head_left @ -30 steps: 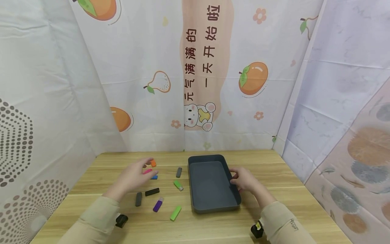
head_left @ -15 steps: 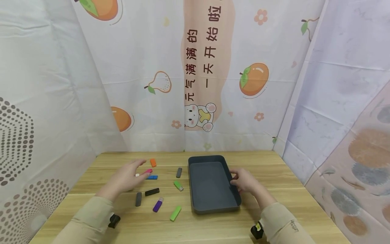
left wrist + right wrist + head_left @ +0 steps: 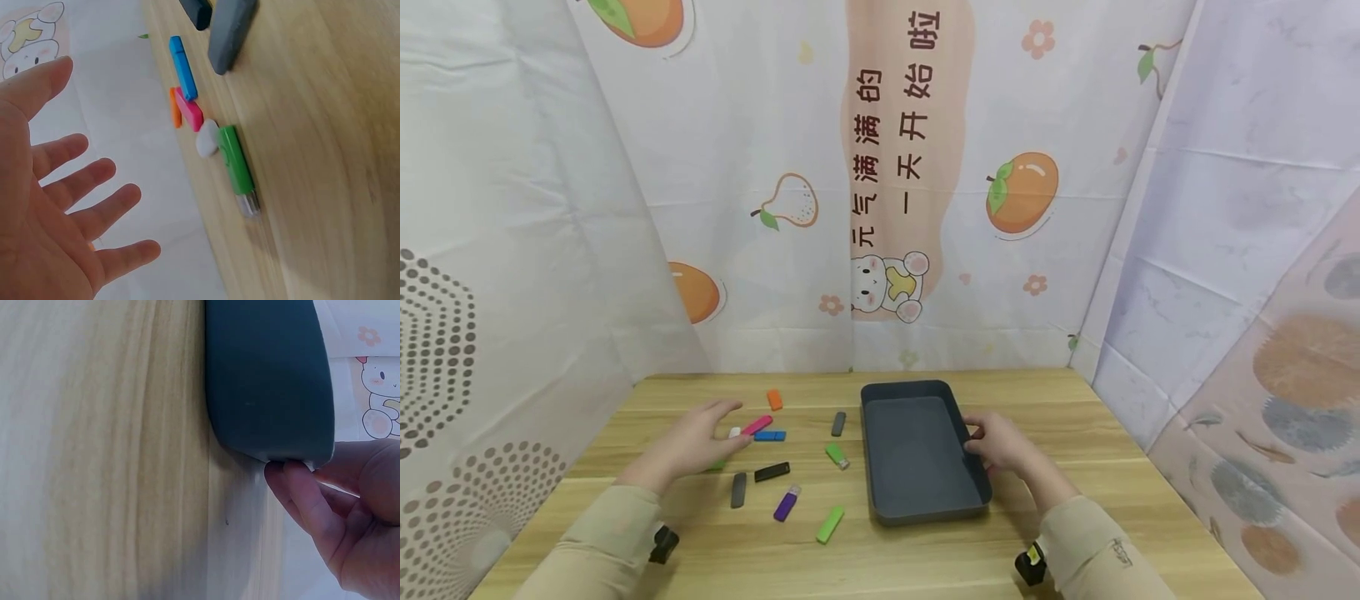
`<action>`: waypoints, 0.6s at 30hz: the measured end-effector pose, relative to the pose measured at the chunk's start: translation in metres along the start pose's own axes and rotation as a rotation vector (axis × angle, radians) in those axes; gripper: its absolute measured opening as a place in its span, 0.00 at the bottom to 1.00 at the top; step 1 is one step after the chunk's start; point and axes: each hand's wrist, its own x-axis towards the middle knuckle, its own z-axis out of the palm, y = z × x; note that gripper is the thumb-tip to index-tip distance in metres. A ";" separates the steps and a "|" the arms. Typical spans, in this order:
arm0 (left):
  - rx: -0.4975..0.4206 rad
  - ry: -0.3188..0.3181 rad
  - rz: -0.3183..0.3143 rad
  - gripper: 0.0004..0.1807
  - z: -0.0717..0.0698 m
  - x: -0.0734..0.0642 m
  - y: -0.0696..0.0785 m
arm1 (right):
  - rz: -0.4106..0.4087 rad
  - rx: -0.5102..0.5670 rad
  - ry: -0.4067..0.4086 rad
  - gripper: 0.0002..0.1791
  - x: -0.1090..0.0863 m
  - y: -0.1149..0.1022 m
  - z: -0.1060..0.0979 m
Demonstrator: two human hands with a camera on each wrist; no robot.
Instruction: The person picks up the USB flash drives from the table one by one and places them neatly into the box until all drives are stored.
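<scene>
My left hand [image 3: 688, 442] hovers over the table's left part with its fingers spread and nothing in them. Under and beside it lie a green USB stick [image 3: 236, 159] with its metal plug showing, a white rounded piece [image 3: 207, 139], a pink USB stick [image 3: 757, 425] and a blue USB stick [image 3: 770, 436]. The head view hides most of the green one behind the hand. On the right, my right hand [image 3: 1002, 444] pinches the right wall of a dark grey rectangular tray [image 3: 917, 517], whose floor is bare. The right wrist view shows its fingertips against the tray's outer side.
More USB sticks lie left of the tray: an orange one [image 3: 775, 400], a small grey one [image 3: 838, 424], a light green one [image 3: 831, 525], a purple one [image 3: 786, 505] and a black one [image 3: 772, 472]. Printed curtains [image 3: 760, 275] stand behind the wooden table [image 3: 925, 567] and at its sides.
My left hand has drawn back to the left, away from the pink and blue sticks, which now show more fully. The right hand and the tray have stayed in place.
</scene>
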 end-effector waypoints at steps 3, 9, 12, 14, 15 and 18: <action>-0.005 -0.014 -0.015 0.40 0.000 -0.001 -0.004 | 0.003 0.004 -0.002 0.31 -0.001 -0.001 0.000; -0.014 -0.030 -0.030 0.39 0.003 -0.003 -0.017 | 0.008 0.003 -0.002 0.31 -0.002 -0.002 0.000; -0.013 -0.043 -0.044 0.40 0.004 -0.005 -0.025 | 0.003 0.001 -0.002 0.31 -0.001 -0.001 0.000; -0.009 -0.056 -0.054 0.40 0.005 -0.006 -0.030 | 0.000 -0.003 -0.004 0.31 0.000 -0.001 0.000; -0.008 -0.061 -0.060 0.41 0.005 -0.006 -0.032 | 0.001 0.000 -0.004 0.31 0.000 -0.001 0.000; -0.006 -0.072 -0.066 0.41 0.003 -0.008 -0.035 | 0.001 0.001 -0.005 0.30 0.000 -0.001 -0.001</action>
